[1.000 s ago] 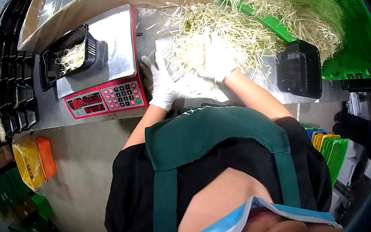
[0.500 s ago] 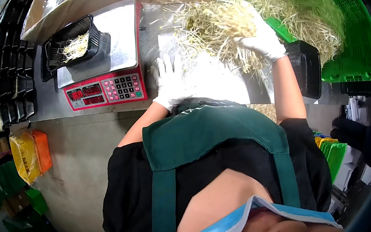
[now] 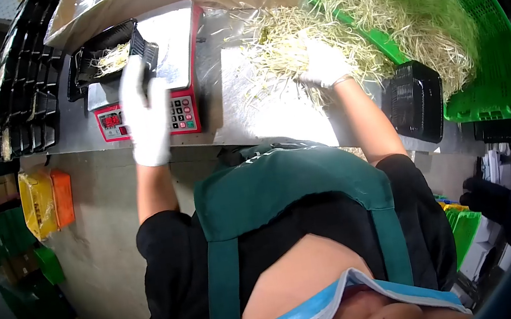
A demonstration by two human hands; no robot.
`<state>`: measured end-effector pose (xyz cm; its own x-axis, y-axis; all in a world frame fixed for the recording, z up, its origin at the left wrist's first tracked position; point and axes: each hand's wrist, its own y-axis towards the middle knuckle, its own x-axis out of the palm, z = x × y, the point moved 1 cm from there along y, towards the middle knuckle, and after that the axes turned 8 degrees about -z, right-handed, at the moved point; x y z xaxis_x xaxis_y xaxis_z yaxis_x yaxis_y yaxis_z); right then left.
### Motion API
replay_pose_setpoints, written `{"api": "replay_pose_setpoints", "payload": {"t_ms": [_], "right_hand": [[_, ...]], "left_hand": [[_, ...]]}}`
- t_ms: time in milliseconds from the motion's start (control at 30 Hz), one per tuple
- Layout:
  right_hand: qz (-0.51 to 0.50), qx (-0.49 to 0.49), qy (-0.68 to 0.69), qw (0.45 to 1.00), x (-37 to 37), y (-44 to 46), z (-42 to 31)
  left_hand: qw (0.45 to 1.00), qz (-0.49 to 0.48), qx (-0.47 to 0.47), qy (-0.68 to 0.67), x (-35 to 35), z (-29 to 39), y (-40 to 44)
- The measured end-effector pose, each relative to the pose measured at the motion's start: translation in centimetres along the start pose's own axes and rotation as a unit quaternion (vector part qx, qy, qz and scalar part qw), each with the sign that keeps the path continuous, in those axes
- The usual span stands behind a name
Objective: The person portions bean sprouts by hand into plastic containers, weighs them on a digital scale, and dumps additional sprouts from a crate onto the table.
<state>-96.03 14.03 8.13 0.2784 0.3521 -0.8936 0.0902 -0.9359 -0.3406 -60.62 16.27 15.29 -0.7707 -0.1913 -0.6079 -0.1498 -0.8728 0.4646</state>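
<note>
Reaching over digital scale (image 3: 175, 43) and bean sprouts (image 3: 279, 51)

Head view: the gloved left hand (image 3: 148, 116) is open, fingers extended, near the black plastic tray (image 3: 137, 43). The gloved right hand (image 3: 324, 65) touches the heaped bean sprouts; its grip is unclear.

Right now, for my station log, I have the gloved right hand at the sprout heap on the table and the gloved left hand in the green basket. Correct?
Not the left hand: the head view shows it over the scale. The right hand is at the sprout heap.
</note>
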Motion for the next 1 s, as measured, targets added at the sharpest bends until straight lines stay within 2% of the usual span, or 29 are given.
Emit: {"api": "replay_pose_setpoints", "payload": {"t_ms": [33, 67, 133, 200, 233, 267, 300, 333, 367, 400, 433, 467, 533, 567, 600, 667, 700, 733, 767, 833, 867, 900, 933, 1000], "right_hand": [[0.058, -0.019, -0.014, 0.998, 0.5, 0.0, 0.6], [0.059, -0.027, -0.017, 0.998, 0.6, -0.1, 1.0], [0.056, -0.06, 0.009, 0.997, 1.0, -0.5, 1.2], [0.081, -0.071, -0.024, 0.994, 0.9, -0.8, -0.1], [0.051, -0.03, -0.038, 0.998, 0.7, -1.1, -0.8], [0.021, 0.014, -0.052, 0.998, 0.4, -1.3, -1.4], [-0.027, 0.046, -0.02, 0.998, -0.2, -1.1, -1.7], [-0.022, 0.054, -0.02, 0.998, 0.1, -0.7, -1.1], [0.009, 0.016, 0.016, 1.0, 0.5, -0.7, 0.1], [0.04, -0.023, 0.05, 0.998, 1.2, -0.4, 1.5], [0.084, -0.061, 0.118, 0.988, 2.3, -0.1, 2.8], [0.091, -0.051, 0.118, 0.988, 1.9, -0.6, 2.5], [0.195, -0.114, 0.207, 0.952, 0.1, -2.3, 1.1], [0.194, -0.091, 0.165, 0.963, -1.8, -3.4, 0.0], [0.24, -0.152, 0.153, 0.947, -3.1, -4.1, -1.5], [0.272, -0.134, 0.069, 0.951, -6.2, -5.3, -6.4], [0.243, -0.086, -0.004, 0.966, -7.8, -5.9, -8.9], [0.228, -0.051, -0.078, 0.969, -9.1, -6.4, -11.3], [0.236, -0.067, -0.12, 0.962, -9.6, -5.9, -12.4], [0.242, -0.082, -0.165, 0.953, -10.2, -4.7, -14.1], [0.261, -0.147, -0.233, 0.925, -10.4, -4.0, -14.8], [0.277, -0.209, -0.299, 0.889, -10.5, -3.3, -15.3], [0.258, -0.194, -0.334, 0.885, -10.3, -2.3, -15.7], [0.292, -0.159, -0.389, 0.859, -9.0, -0.2, -17.2]], "left_hand": [[0.998, 0.056, -0.003, 0.009, -2.2, -1.5, 1.1], [0.994, 0.111, -0.006, 0.018, -4.4, -3.2, 2.3], [0.978, 0.155, -0.078, 0.115, -9.1, -7.1, 4.5], [0.934, 0.15, -0.141, 0.292, -12.0, -12.9, 6.9], [0.955, 0.109, -0.168, 0.216, -12.9, -16.1, 7.9], [0.974, 0.101, -0.2, 0.033, -13.1, -19.1, 8.9], [0.956, 0.02, -0.277, -0.099, -13.3, -20.2, 9.8], [0.909, -0.061, -0.344, -0.228, -13.1, -19.8, 10.8], [0.894, -0.026, -0.319, -0.314, -11.8, -19.5, 10.4], [0.879, -0.077, -0.298, -0.364, -11.2, -20.0, 10.9], [0.854, -0.075, -0.258, -0.445, -10.4, -20.8, 10.9], [0.821, -0.075, -0.217, -0.523, -9.4, -21.7, 11.0], [0.794, -0.081, -0.224, -0.559, -7.8, -22.3, 11.3], [0.78, -0.059, -0.212, -0.586, -6.7, -21.2, 11.4], [0.775, -0.082, -0.18, -0.6, -6.0, -19.4, 11.1], [0.784, -0.045, -0.22, -0.579, -5.0, -13.4, 11.1], [0.956, -0.068, -0.109, -0.265, -5.0, -11.3, 11.3], [0.963, -0.062, -0.113, -0.238, -4.1, -9.1, 11.4], [0.969, -0.057, -0.117, -0.211, -3.2, -6.9, 11.5], [0.891, -0.004, -0.088, -0.445, 0.9, -3.7, 10.5], [0.944, -0.005, 0.033, -0.328, 1.9, -2.9, 9.9], [0.966, 0.023, 0.152, -0.208, 2.9, -2.1, 9.1], [0.972, 0.023, 0.234, -0.019, 3.1, -1.1, 7.9], [0.977, -0.019, 0.194, -0.088, 4.4, -0.8, 5.8]]}}
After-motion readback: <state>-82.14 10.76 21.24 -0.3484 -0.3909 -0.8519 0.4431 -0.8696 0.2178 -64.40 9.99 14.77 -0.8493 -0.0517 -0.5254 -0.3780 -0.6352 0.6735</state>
